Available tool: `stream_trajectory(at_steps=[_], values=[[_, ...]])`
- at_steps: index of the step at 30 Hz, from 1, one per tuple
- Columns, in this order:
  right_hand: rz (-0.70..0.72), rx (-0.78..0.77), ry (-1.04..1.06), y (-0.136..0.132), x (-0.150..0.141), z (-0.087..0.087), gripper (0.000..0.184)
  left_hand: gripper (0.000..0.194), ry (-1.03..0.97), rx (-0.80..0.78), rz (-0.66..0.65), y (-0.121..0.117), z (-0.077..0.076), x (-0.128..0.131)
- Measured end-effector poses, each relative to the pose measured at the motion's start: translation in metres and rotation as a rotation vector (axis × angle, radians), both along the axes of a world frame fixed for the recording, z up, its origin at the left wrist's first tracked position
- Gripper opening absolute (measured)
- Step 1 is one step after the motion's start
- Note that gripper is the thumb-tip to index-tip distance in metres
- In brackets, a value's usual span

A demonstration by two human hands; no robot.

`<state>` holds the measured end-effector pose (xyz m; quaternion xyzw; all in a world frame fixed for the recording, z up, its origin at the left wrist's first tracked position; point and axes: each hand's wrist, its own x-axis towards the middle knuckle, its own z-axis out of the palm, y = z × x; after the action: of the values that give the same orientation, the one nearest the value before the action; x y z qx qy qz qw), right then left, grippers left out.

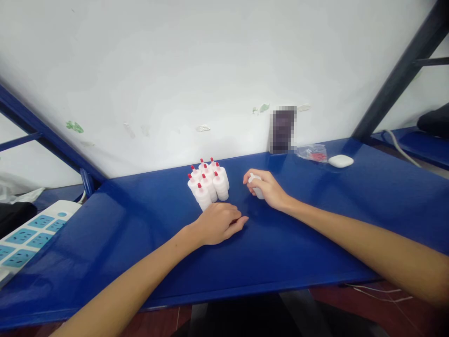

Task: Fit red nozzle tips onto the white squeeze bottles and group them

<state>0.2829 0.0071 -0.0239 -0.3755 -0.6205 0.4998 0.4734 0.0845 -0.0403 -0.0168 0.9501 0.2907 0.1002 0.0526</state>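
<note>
Several small white bottles with red caps [208,183] stand packed together on the blue table [140,243]. My left hand [220,223] rests palm down on the table just in front of the cluster, fingers loosely curled with nothing visible in them. My right hand [265,188] is to the right of the cluster, closed around a small white bottle [255,186] that has no red cap showing.
A clear bag of red caps [313,153] and a white oval case [340,161] lie at the back right beside a blurred dark object [282,129] leaning on the white wall. A white and blue power strip [26,236] sits at the left edge.
</note>
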Motion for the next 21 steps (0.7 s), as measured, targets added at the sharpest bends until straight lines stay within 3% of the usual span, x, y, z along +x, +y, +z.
stream_trajectory(at_steps=[6, 10, 12, 16, 21], values=[[0.058, 0.093, -0.126, -0.003, 0.003, 0.000, 0.008, 0.046, -0.157, -0.100, -0.002, -0.001, -0.004, -0.009], [0.104, 0.273, -0.295, -0.008, 0.008, -0.001, 0.018, 0.046, -0.297, -0.199, -0.010, -0.005, -0.001, -0.009], [0.153, 0.407, -0.398, -0.014, 0.009, 0.001, 0.023, 0.050, -0.428, -0.326, 0.038, -0.009, 0.001, -0.007], [0.228, 0.665, -0.517, -0.031, 0.003, 0.010, 0.007, 0.056, -0.760, -0.660, 0.148, -0.016, 0.002, 0.000], [0.182, 0.758, -0.580, -0.048, -0.008, 0.016, 0.006, 0.063, -1.017, -0.881, 0.170, -0.017, -0.001, 0.009]])
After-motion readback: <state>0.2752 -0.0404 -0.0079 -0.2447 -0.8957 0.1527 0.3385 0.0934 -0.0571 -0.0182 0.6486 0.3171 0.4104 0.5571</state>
